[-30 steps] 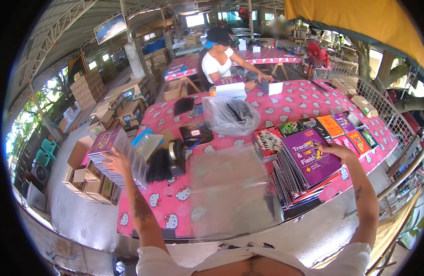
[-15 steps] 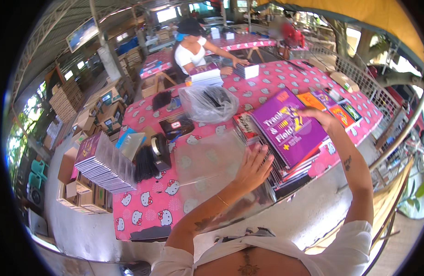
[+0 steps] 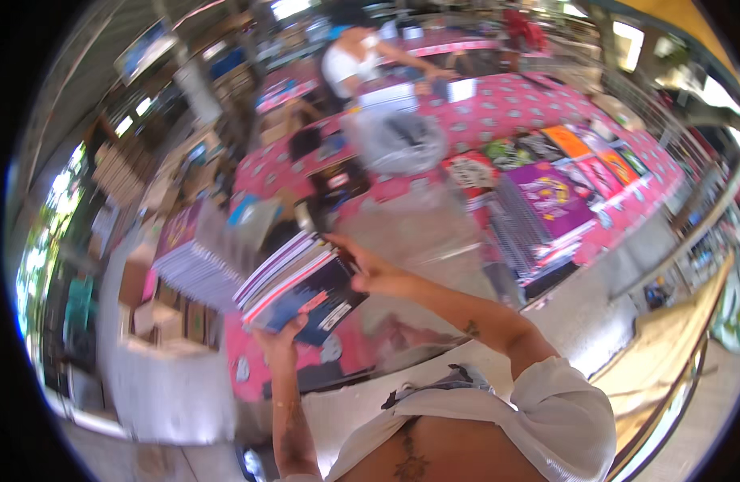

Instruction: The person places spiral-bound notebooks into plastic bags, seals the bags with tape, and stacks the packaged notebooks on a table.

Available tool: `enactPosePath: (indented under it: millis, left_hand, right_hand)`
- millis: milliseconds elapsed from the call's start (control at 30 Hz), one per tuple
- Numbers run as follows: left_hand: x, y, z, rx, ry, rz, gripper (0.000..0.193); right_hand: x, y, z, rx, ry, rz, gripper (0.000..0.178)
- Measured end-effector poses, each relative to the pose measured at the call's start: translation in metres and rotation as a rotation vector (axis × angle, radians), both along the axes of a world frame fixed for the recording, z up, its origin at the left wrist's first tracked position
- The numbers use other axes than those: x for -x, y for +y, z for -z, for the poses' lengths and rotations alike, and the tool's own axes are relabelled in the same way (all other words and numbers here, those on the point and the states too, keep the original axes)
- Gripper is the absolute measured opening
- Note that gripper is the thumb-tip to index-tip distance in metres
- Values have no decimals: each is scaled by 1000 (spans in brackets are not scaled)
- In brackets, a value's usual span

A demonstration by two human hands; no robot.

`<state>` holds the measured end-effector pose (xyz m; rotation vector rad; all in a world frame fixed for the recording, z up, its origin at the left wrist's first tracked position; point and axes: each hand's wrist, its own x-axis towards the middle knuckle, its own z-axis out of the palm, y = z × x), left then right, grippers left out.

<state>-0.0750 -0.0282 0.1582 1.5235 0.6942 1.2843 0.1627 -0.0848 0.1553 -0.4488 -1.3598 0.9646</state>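
Observation:
Between my two hands is a small stack of notebooks, its lowest cover dark blue and turned partly toward me. My left hand grips the stack's near lower edge. At its right end, my right hand is closed on it. The stack is tilted, above the left part of the table. Close to its left stands a tall pile of spiral notebooks with purple covers. To the right lies a fanned heap of spiral notebooks with a purple cover on top.
Clear plastic sheeting lies on the pink patterned table cover. Beyond are a plastic bag and notebooks with orange covers. A person works across the table. Cardboard boxes stand on the left.
Both hands have moved left, away from the purple notebook heap. They now hold a small stack of notebooks. The view has shifted, and blur shows.

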Motion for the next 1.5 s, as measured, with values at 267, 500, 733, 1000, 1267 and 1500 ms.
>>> enactPosePath:
  millis: [267, 500, 733, 1000, 1267, 1500]
  left_hand:
    - [119, 61, 103, 281, 50, 208, 63]
    - [135, 85, 125, 370, 192, 203, 77]
    - [148, 118, 98, 374, 423, 369, 99]
    - [58, 45, 16, -757, 1056, -7, 99]
    - [63, 77, -11, -996, 1264, -73, 113]
    - [73, 98, 4, -943, 1319, 135, 76]
  right_hand:
    - [132, 85, 151, 177, -73, 252, 100]
    - [150, 95, 133, 219, 49, 342, 103]
    - [148, 87, 128, 275, -114, 375, 96]
    - [141, 99, 128, 302, -116, 401, 96]
    - [134, 93, 141, 326, -75, 409, 98]
    - [127, 73, 126, 286, -398, 439, 99]
